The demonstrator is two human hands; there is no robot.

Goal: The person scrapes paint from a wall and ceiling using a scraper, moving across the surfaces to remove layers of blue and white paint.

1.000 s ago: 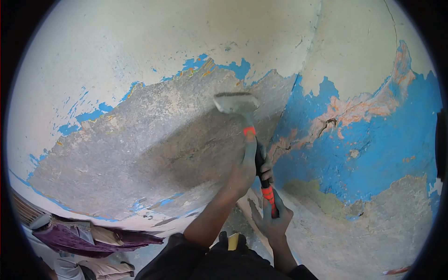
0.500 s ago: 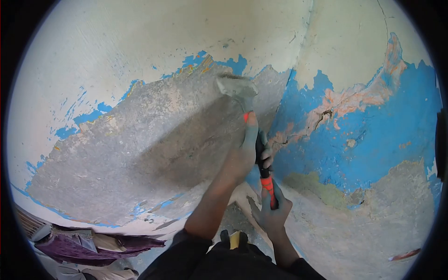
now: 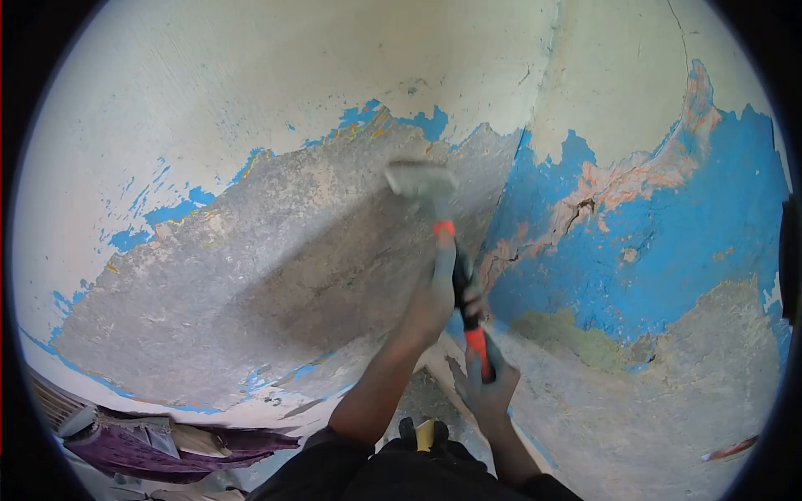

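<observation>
A long-handled scraper (image 3: 421, 179) with a wide blade and a black and red-orange handle is held up in front of the wall (image 3: 276, 225). My left hand (image 3: 449, 284) is closed around the handle in its upper part, below the red band under the blade. Lower down, my right hand (image 3: 489, 376) grips the red and black end of the handle. The blade overlaps a bare grey patch of wall, just below the ragged edge of blue and pale paint, and looks slightly blurred.
Blue paint (image 3: 635, 250) covers the wall to the right of the corner, crossed by a cracked, pinkish band (image 3: 585, 204). Purple cloth (image 3: 142, 447) lies at lower left. A thin reddish object (image 3: 731, 449) shows at lower right.
The scraper blade has come down a little in view, away from the paint edge. My left hand has moved down with it, while my right hand stays near the handle's end.
</observation>
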